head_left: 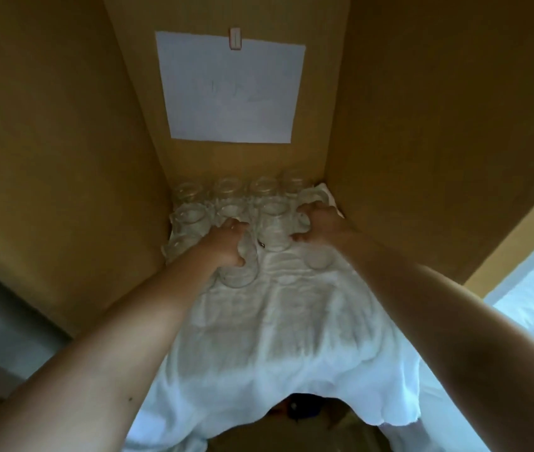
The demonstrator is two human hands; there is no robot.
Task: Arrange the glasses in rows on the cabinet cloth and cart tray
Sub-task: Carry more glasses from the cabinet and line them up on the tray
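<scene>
The left hand point(223, 241) grips an upright glass point(241, 275) on the cloth point(275, 321), just in front of the glass rows point(226, 187) at the cloth's back edge. The right hand point(321, 223) lies beside a second glass point(274, 228) farther right; I cannot tell whether it grips.

Clear, empty glasses point(274, 223) stand upright and close together at the back of a white, wrinkled cloth point(275, 321) that covers the cabinet shelf and hangs over its front edge. Four form a back row point(228, 187) along the rear wall, with a second row point(190, 218) touching just in front. Nearer the front, the left hand point(226, 239) grips one glass point(238, 274) from above. The right hand point(319, 223) rests over the right end of the second row; its hold is unclear. A lone glass point(319, 257) stands just in front of that hand.
</scene>
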